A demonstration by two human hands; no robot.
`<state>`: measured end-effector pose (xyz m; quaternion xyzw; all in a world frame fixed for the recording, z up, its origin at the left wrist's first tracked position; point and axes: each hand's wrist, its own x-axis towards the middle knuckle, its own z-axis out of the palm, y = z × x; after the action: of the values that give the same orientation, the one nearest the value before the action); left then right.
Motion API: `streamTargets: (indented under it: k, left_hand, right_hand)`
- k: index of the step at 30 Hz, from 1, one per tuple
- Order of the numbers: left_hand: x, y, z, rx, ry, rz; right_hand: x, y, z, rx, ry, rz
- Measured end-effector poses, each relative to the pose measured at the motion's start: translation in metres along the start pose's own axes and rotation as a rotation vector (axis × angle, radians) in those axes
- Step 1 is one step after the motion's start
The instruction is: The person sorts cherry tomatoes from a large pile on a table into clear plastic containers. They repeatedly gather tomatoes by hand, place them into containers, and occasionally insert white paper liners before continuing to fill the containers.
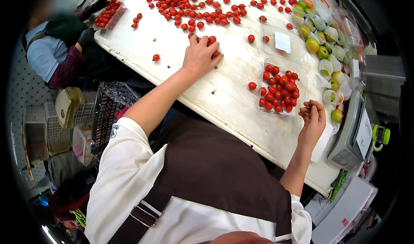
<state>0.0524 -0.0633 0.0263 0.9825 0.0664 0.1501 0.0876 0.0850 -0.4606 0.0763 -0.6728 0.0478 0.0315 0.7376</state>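
My left hand (201, 55) is cupped over a few cherry tomatoes (212, 39) on the white table, and red shows between and beside its fingers. Just beyond it spreads a large loose pile of cherry tomatoes (190, 4). Beside the lower right corner of a clear plastic clamshell box (302, 82), my right hand (311, 118) hovers with loosely bent fingers and nothing visible in it. The box's base holds many cherry tomatoes (281, 88). Its hinged lid (268, 46), bearing a white label, lies folded back flat on the table.
Fruits in foam nets (326, 50) line the right side, above a weighing scale (347, 137). A co-worker (61, 50) in dark gloves stands at the left near a filled tomato box (111, 16). Plastic crates (58, 127) stand below left; the table edge (207, 109) runs before me.
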Motion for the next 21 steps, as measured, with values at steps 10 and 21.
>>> streamTargets:
  k: [10, 21]
  left_hand:
    - [-0.023, -0.026, -0.006, -0.032, 0.106, 0.067]
    - [0.020, -0.063, -0.038, -1.235, 0.056, -0.804]
  right_hand:
    - [-0.002, -0.001, 0.010, -0.007, -0.011, -0.004]
    - [-0.001, 0.000, -0.004, -0.007, 0.021, -0.019]
